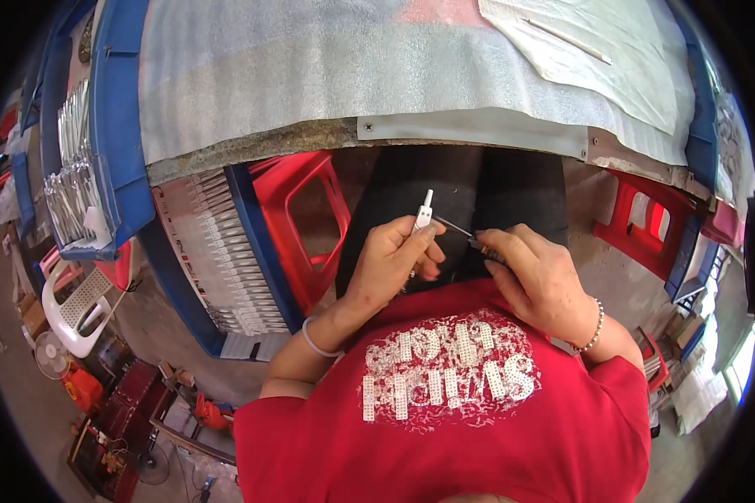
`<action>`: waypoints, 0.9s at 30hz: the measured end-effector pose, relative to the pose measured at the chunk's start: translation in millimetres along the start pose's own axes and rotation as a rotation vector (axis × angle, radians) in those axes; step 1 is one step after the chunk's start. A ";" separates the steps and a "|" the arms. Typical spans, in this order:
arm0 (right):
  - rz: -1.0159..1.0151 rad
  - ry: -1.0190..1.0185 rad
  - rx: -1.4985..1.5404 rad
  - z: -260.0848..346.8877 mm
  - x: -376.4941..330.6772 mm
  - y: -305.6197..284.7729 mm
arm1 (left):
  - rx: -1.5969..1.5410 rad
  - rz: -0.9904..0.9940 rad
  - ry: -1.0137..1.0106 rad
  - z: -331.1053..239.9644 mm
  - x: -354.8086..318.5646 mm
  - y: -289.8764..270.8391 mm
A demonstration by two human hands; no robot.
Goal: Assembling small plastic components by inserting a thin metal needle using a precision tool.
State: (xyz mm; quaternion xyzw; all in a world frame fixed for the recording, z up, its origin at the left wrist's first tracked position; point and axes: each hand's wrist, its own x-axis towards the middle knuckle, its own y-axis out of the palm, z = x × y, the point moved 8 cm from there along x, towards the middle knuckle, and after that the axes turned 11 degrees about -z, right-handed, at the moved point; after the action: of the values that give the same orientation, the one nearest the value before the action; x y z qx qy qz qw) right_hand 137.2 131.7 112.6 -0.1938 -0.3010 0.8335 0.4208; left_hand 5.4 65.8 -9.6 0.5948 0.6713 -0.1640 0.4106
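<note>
My left hand (387, 261) is closed, with thumb and fingers pinching a small white plastic piece (424, 215). The piece points up, has a narrow tip and shows two dark holes on its face. My right hand (538, 272) wraps round what looks like a screwdriver (454, 225). Its thin metal shaft reaches left toward the white piece; whether the tip touches it I cannot tell. Most of the handle is hidden in the fingers. Both hands are above my lap, just below the table's near edge.
Across the front is a table covered with white foam sheet (310, 75). A white cloth (637, 84) lies on it at right, under a thin white rod. Blue crates (117, 142) with silvery parts stand left. Red stools (331, 197) flank my legs, beside another parts-filled blue crate (252, 226).
</note>
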 end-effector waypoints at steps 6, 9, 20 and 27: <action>-0.013 -0.011 -0.010 0.1 1.9 7.7 | 0.026 -0.022 0.006 1.5 2.7 -2.3; 0.002 -0.020 -0.023 -1.9 3.6 11.2 | 0.020 -0.028 -0.007 4.3 4.5 -3.2; 0.018 -0.051 -0.181 -7.8 15.1 18.0 | 0.491 -0.147 0.363 -1.3 10.7 4.1; -0.141 0.206 0.233 -40.8 18.5 25.3 | 0.745 -0.270 0.723 -6.7 9.8 6.0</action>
State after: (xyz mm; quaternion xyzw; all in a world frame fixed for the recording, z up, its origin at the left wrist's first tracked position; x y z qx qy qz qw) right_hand 135.3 148.9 64.2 -0.2061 -0.1704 0.8069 0.5266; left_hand 9.1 78.5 -11.2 0.6271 0.7368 -0.2271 -0.1104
